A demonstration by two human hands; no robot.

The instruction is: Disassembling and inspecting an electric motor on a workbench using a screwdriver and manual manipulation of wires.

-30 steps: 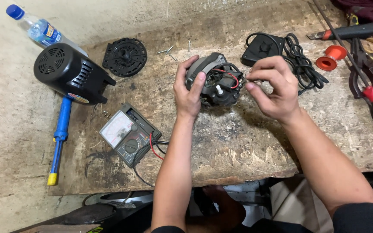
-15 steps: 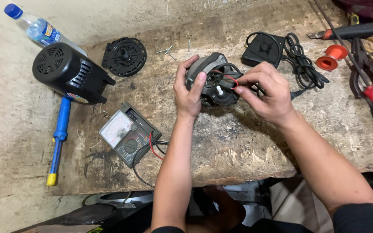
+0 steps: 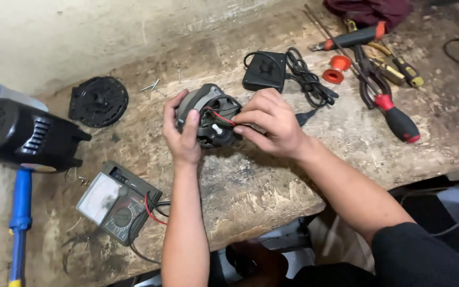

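While the left hand (image 3: 184, 133) clasps the motor (image 3: 211, 119), right hand (image 3: 269, 125) pinches its wires.

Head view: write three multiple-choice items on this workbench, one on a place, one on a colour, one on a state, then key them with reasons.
1. Where does the analog multimeter lie?
A. near the bench's front edge, left of the left forearm
B. on the black power adapter
C. among the screwdrivers

2. What colour is the small funnel-shaped piece by the pliers?
A. blue
B. red-orange
C. white

3. How is the small motor held?
A. lying untouched
B. left hand grips it, right hand fingers at its wires
C. right hand alone

Key: A, it lies beside that forearm; B, its colour is plain; B, both hands are on it.
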